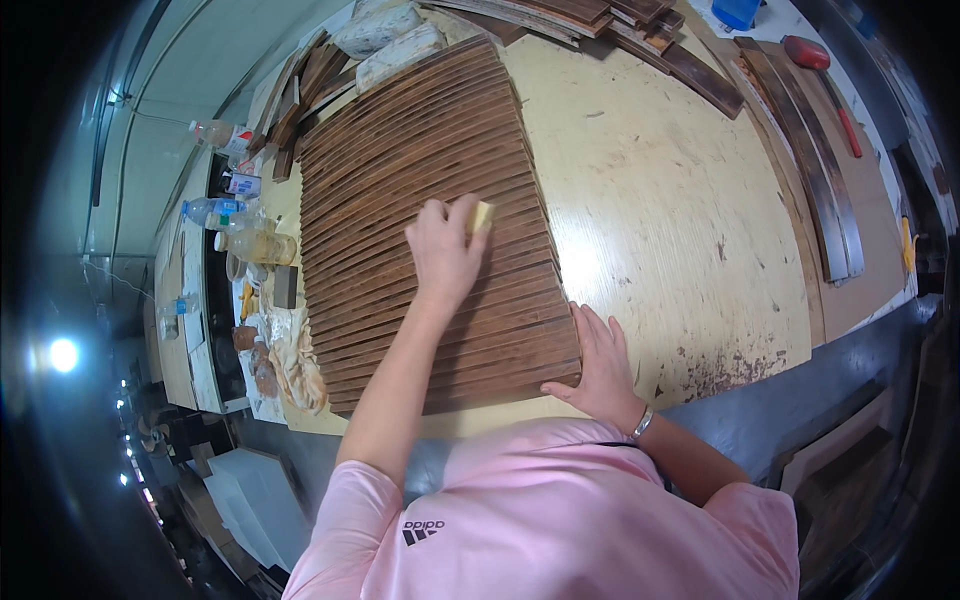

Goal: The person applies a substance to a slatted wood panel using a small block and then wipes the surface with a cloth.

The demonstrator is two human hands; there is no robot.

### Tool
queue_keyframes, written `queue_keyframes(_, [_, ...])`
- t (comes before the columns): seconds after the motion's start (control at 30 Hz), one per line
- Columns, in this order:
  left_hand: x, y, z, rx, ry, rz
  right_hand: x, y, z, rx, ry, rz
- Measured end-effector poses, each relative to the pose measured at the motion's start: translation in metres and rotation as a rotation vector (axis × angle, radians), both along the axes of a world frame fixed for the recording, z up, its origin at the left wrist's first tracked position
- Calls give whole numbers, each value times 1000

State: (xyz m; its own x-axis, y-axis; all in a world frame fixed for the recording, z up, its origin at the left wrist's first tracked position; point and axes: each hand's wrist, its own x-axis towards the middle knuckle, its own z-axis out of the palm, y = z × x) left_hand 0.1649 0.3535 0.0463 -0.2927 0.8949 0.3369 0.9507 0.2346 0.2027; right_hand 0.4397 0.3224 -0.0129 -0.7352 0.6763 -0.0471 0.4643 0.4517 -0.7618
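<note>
A: Where is the left hand?

B: It lies out on the row of dark wooden slats, palm down, with its fingers curled together over a small yellow sanding block. The block pokes out at the hand's right side and presses on the slats about midway along the row.

A: And the right hand?

B: Flat on the near right corner of the slats, fingers spread apart and holding nothing. The thumb hooks the near edge of the wood, and the palm rests partly on the pale desk. A bracelet sits at that wrist.

A: How do the slats lie?

B: Side by side, overlapping like shingles, in one broad panel that runs from the near edge of the desk up toward the far end.

A: What else is around?

B: Along the left edge stand plastic bottles and a jar of amber liquid, with crumpled rags nearer. Loose dark boards lie along the right side, more are stacked at the far end, and a red-handled tool rests beyond them.
</note>
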Motion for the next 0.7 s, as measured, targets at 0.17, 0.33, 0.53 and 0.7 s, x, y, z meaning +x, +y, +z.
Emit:
queue_keyframes(0.17, [51,1,25,-94,-39,-526,1,-3,-3,-38,19,-27])
queue_keyframes(0.33, [4,23,-6,15,31,-64,2,-2,1,-13,16,-16])
queue_keyframes(0.53, [51,-3,3,-49,39,-450,0,1,-2,-5,-35,-2])
queue_keyframes(0.7, [-64,-76,-13,-22,-94,149,1,-1,-3,6,34,-41])
